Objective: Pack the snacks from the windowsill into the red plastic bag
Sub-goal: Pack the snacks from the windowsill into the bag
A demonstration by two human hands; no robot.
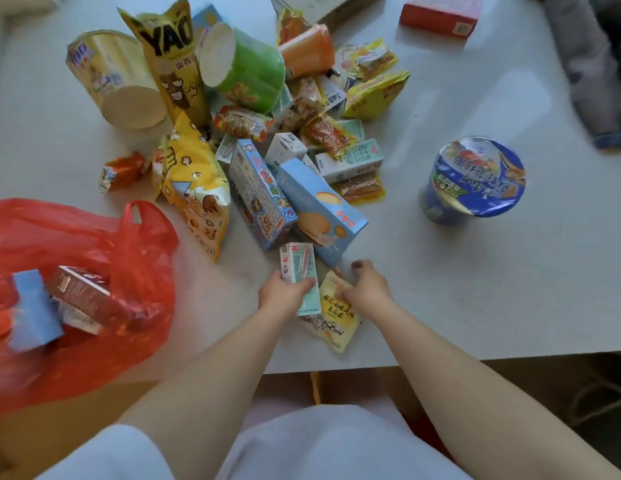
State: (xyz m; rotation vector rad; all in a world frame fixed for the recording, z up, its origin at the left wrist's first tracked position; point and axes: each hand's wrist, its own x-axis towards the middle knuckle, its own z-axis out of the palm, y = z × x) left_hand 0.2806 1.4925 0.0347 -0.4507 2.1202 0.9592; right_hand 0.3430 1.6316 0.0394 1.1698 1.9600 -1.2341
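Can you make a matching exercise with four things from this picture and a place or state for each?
Things:
1. small milk carton
2. yellow tea packet
3. blue noodle cup
4. brown box

Places or states:
A. stands alone, apart from the pile
B. inside the red plastic bag
C. held by the left hand
D. under the right hand

Pairs: 1-C, 2-D, 3-A, 4-B

The tall yellow bag (174, 60) reads "YAO" in big black letters. A pale carton (354, 161) in the pile reads "纯牛奶". Print on the other packs is too blurred to read.
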